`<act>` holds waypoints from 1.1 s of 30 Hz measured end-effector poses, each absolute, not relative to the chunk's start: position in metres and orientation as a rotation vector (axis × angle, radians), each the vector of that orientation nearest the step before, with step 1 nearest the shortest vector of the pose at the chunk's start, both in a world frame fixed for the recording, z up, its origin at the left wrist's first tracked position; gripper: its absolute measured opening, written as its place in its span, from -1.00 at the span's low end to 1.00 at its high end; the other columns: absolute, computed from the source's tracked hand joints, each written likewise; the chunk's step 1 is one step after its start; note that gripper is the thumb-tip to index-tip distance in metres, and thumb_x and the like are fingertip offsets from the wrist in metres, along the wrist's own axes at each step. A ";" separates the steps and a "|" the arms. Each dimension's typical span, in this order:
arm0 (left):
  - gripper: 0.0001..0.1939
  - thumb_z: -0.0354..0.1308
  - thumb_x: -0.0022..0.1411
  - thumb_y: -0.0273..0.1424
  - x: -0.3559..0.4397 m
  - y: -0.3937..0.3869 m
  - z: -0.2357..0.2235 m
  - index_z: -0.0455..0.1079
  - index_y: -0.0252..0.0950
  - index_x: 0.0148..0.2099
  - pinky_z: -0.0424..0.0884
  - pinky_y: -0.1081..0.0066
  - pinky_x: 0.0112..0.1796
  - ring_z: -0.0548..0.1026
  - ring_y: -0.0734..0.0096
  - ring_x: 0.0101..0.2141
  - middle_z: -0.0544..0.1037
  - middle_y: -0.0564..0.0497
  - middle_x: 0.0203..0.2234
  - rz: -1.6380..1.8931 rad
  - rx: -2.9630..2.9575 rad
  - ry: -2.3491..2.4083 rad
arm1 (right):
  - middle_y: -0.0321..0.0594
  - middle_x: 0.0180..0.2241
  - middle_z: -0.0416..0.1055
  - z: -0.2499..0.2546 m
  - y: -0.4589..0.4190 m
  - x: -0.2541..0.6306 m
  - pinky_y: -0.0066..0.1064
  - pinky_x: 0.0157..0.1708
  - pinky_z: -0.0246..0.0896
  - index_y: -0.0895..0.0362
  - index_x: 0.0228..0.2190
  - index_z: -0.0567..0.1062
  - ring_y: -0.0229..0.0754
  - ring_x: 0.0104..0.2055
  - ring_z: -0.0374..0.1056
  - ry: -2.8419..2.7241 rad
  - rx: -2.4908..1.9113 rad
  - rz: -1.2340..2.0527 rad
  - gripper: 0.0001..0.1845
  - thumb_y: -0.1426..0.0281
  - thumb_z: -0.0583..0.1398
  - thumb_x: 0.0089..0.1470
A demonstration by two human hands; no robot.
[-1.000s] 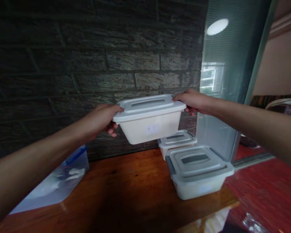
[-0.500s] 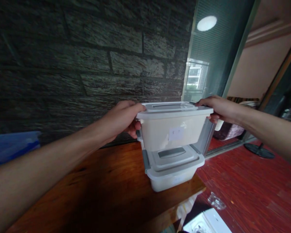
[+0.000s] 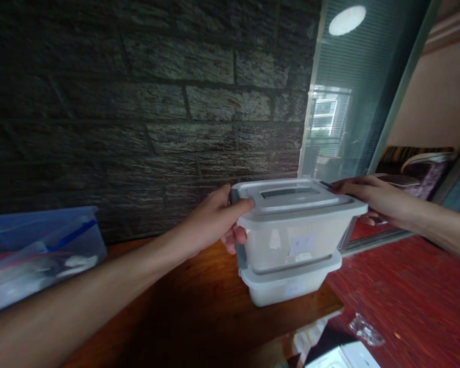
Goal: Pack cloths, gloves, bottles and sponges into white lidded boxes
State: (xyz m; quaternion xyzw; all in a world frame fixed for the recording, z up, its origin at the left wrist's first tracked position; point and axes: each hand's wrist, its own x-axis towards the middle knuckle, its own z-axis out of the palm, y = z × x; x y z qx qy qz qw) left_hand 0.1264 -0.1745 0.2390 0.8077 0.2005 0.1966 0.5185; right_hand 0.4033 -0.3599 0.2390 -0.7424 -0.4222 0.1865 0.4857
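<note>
A white lidded storage box (image 3: 270, 245) with grey clips and a small paper label sits level on top of a second, similar storage box (image 3: 268, 294). My left hand (image 3: 228, 214) grips the upper box at its left end, thumb over the lid's rim and fingers underneath. At the opposite end my right hand (image 3: 362, 197) is wrapped around the rim, its fingertips partly hidden. The lower box stands on the wooden table (image 3: 176, 312), near its right end. Most of the lower lid is covered by the upper box.
A translucent blue bin (image 3: 76, 230) with bagged items stands at the left. Behind the table rises a dark brick wall (image 3: 157, 117), with a glass panel (image 3: 337, 122) to its right. Crumpled clear plastic (image 3: 366, 329) and a white carton (image 3: 354, 355) are low at the right.
Both hands have lowered the upper box, closing the gap above the lower box's lid. The view has shifted, bringing more of the blue bin into sight.
</note>
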 end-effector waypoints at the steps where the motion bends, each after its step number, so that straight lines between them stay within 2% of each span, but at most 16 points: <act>1: -0.75 0.10 0.35 -0.22 0.127 -0.175 0.237 0.21 -0.27 -0.09 0.37 0.52 -0.74 0.39 0.46 -0.75 0.46 0.13 -0.68 0.465 1.946 0.475 | -0.40 -0.75 0.20 0.236 -0.360 0.405 -0.57 -0.86 -0.09 0.22 -0.39 0.49 -0.41 -0.81 0.04 -1.030 -1.803 0.459 -0.72 0.24 0.21 0.20; 7: -0.70 0.12 0.34 -0.18 0.132 -0.175 0.227 0.20 -0.28 -0.06 0.40 0.52 -0.73 0.41 0.46 -0.73 0.46 0.13 -0.67 0.446 1.958 0.453 | -0.43 -0.73 0.20 0.219 -0.357 0.415 -0.57 -0.86 -0.06 0.24 -0.26 0.52 -0.41 -0.80 0.03 -0.988 -1.782 0.447 -0.70 0.22 0.23 0.18; 15: -0.66 0.11 0.34 -0.16 0.134 -0.174 0.217 0.19 -0.28 -0.01 0.38 0.52 -0.73 0.39 0.45 -0.75 0.46 0.14 -0.68 0.446 1.971 0.479 | -0.40 -0.67 0.27 0.209 -0.357 0.422 -0.59 -0.86 0.01 0.22 -0.24 0.54 -0.40 -0.78 0.13 -1.000 -1.806 0.482 -0.68 0.19 0.24 0.19; 21: -0.58 0.09 0.36 -0.13 0.131 -0.169 0.214 0.19 -0.27 0.10 0.38 0.51 -0.73 0.42 0.41 -0.73 0.47 0.13 -0.68 0.419 1.999 0.476 | -0.40 -0.68 0.25 0.205 -0.356 0.425 -0.54 -0.92 -0.06 0.19 -0.29 0.52 -0.37 -0.81 0.06 -1.032 -1.841 0.461 -0.66 0.13 0.20 0.20; 27: -0.44 0.01 0.39 -0.04 0.129 -0.163 0.209 0.05 -0.25 0.26 0.33 0.54 -0.73 0.42 0.39 -0.73 0.48 0.14 -0.68 0.374 2.051 0.494 | -0.39 -0.69 0.27 0.201 -0.354 0.431 -0.53 -0.91 -0.09 0.14 -0.36 0.47 -0.35 -0.81 0.06 -0.980 -1.836 0.545 -0.69 0.13 0.18 0.19; 30: -0.42 -0.01 0.39 0.00 0.128 -0.162 0.209 0.06 -0.25 0.26 0.32 0.54 -0.73 0.40 0.40 -0.73 0.47 0.13 -0.68 0.361 2.070 0.531 | -0.39 -0.73 0.23 0.202 -0.353 0.431 -0.52 -0.91 -0.12 0.13 -0.45 0.42 -0.35 -0.82 0.04 -0.982 -1.866 0.573 -0.67 0.14 0.15 0.20; 33: -0.47 -0.02 0.40 -0.03 0.128 -0.162 0.209 0.09 -0.23 0.24 0.29 0.56 -0.74 0.40 0.41 -0.73 0.46 0.14 -0.68 0.347 2.100 0.563 | -0.36 -0.71 0.27 0.206 -0.353 0.427 -0.53 -0.89 -0.09 0.14 -0.42 0.44 -0.35 -0.80 0.04 -1.002 -1.916 0.574 -0.68 0.16 0.14 0.21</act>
